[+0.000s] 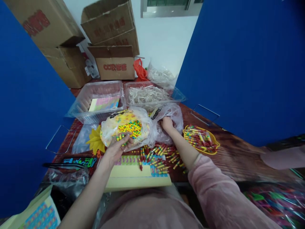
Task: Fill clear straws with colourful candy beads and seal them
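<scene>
My left hand [121,145] is closed at the front edge of an open plastic bag [145,122] of small coloured beads [131,128]. Between its thumb and fingers is what looks like a clear tube filled with yellow and green beads [121,136]. My right hand [167,124] reaches into a second thin plastic bag [176,116], whose film hides the fingers. Below the bags lies a loose pile of bead-filled tubes with dark red ends [164,152]. Some of them rest on printed sticker sheets [130,171] along the table's front edge.
Behind the bags stand a clear tray [100,86] with a printed sheet and another tray [176,95] of clear tubes. A yellow basket [215,144] holds more filled tubes on the right. Cardboard boxes [116,68] stand at the back; blue panels [243,63] flank the table.
</scene>
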A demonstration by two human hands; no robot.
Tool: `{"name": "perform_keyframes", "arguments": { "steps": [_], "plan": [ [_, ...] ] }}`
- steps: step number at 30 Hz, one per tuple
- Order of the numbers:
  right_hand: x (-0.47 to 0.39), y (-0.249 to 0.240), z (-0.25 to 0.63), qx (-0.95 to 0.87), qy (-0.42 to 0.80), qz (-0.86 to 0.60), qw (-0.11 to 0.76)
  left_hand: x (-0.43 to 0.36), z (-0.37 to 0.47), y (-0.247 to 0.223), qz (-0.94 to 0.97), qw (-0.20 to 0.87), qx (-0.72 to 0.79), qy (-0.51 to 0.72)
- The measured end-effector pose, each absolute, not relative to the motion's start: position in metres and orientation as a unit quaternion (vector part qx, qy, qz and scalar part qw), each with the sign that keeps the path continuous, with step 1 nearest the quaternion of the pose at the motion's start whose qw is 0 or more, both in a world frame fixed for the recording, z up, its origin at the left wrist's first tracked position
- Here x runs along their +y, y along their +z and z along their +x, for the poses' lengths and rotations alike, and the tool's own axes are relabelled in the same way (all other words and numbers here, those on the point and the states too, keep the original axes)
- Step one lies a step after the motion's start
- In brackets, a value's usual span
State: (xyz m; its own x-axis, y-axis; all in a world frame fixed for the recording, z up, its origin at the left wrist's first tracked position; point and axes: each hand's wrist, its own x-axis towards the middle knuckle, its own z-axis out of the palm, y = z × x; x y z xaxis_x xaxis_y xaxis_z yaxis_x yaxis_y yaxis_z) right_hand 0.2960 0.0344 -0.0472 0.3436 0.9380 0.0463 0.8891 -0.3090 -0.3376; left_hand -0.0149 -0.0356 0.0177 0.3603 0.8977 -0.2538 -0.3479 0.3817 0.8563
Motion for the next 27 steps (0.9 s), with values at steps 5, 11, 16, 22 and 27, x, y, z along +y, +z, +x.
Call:
{"name": "perform_keyframes", "arguments": {
  "steps": [5, 11, 16, 22, 27],
  "plan": [
    [0.022, -0.030, 0.303, -0.551, 0.118, -0.810, 0.160, -0.036, -0.017, 0.015, 0.378, 0.743, 0.370, 0.411],
    [-0.036, 0.000, 0.283, -0.588, 0.268, -0.642, 0.413, -0.038, -0.017, 0.011, 0.391, 0.749, 0.355, 0.401],
    [-0.059, 0.022, 0.211, -0.577, 0.372, -0.453, 0.569, -0.038, -0.017, 0.009, 0.412, 0.749, 0.361, 0.373],
    [-0.047, 0.017, 0.172, -0.637, 0.319, -0.417, 0.564, -0.040, -0.014, 0.014, 0.413, 0.746, 0.355, 0.382],
    [-0.048, 0.013, 0.174, -0.684, 0.286, -0.425, 0.520, -0.040, -0.013, 0.015, 0.414, 0.748, 0.355, 0.378]
  ]
}}
